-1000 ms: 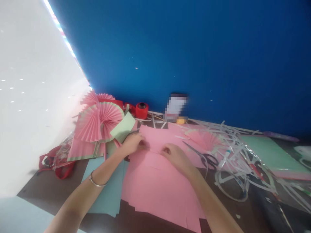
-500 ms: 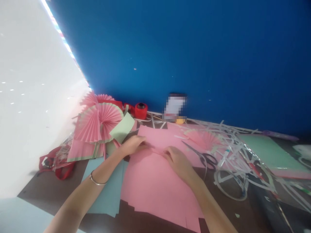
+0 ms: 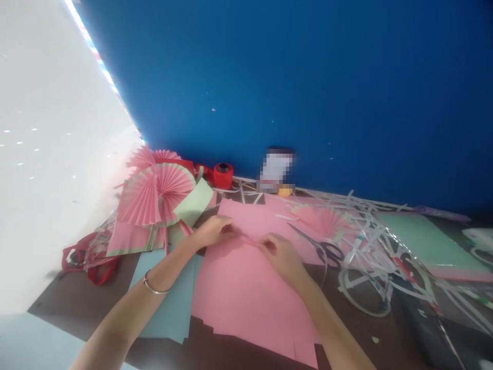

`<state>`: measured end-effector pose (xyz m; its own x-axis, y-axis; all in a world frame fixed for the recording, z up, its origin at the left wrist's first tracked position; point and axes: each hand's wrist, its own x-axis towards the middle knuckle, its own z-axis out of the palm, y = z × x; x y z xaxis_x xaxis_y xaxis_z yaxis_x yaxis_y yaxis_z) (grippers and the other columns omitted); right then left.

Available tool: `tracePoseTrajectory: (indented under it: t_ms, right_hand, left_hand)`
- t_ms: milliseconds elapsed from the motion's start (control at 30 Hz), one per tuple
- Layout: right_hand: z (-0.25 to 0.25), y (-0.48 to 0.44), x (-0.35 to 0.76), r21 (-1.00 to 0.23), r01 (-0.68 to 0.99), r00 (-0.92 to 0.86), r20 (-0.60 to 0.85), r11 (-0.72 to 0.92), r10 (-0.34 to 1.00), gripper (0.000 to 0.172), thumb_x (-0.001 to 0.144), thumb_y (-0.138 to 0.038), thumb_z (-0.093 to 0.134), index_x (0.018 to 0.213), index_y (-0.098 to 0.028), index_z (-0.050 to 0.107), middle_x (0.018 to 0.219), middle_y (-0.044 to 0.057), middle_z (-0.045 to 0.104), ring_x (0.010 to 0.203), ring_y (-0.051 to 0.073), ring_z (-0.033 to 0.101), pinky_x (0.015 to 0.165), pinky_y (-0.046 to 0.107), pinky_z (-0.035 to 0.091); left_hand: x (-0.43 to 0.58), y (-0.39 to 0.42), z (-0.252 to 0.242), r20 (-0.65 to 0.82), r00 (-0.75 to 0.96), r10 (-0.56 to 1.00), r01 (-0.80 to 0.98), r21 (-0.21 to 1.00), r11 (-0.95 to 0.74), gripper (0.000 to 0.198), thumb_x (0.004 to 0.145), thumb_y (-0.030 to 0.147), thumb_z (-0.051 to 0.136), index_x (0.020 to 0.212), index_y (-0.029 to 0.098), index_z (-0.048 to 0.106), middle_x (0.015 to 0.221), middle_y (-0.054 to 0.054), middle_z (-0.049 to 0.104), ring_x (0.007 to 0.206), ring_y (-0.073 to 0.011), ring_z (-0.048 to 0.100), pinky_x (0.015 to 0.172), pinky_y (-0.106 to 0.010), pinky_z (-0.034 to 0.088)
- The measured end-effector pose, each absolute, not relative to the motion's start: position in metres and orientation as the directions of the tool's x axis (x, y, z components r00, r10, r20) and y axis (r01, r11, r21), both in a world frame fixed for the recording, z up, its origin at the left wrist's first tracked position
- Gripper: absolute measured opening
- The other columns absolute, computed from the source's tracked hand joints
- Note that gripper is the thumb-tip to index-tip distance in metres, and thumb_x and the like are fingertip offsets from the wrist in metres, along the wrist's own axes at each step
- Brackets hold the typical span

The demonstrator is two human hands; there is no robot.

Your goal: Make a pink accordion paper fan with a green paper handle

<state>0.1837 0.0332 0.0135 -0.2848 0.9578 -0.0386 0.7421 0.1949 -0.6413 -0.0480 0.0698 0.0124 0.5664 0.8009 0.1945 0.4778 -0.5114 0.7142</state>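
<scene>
A large pink paper sheet lies on the dark table in front of me. Across its middle runs a narrow raised fold. My left hand pinches the left end of that fold, fingers closed on the paper. My right hand pinches the same fold further right, fingers curled on it. A thin metal bangle sits on my left wrist. Pale blue-green sheets lie under the pink one at the left.
Finished pink pleated fans are piled at the back left, near a red ribbon spool. Scissors lie right of my right hand. A tangle of white paper strips and a green sheet fill the right side. A blue wall stands behind.
Both hands stayed on the pink sheet and pressed the fold; the fold looks narrower and tighter now. My right hand shifted slightly down and right.
</scene>
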Motion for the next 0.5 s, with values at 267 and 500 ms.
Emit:
tracePoseTrajectory:
  t_ms: [267,500]
  right_hand:
    - [0.015,0.032,0.183,-0.628,0.730,-0.365,-0.025,0.269,0.931,0.008,0.079,-0.023,0.047,0.077,-0.021,0.055,0.082,0.003,0.059,0.077,0.017,0.053,0.068,0.028,0.041]
    - [0.013,0.026,0.179,-0.403,0.823,-0.408,0.072,0.401,0.910,0.013,0.087,-0.024,0.042,0.080,-0.021,0.053,0.082,0.003,0.057,0.076,0.016,0.051,0.067,0.028,0.037]
  left_hand:
    - [-0.044,0.069,0.013,0.150,0.657,0.738,0.531,0.603,-0.595,0.014,0.080,0.029,0.058,0.084,0.018,0.066,0.085,-0.004,0.059,0.077,-0.0129,0.055,0.069,-0.022,0.039]
    - [-0.041,0.065,0.024,0.149,0.705,0.694,0.573,0.456,-0.681,0.015,0.084,0.023,0.052,0.079,0.017,0.064,0.082,-0.004,0.062,0.079,-0.0148,0.053,0.074,-0.026,0.039]
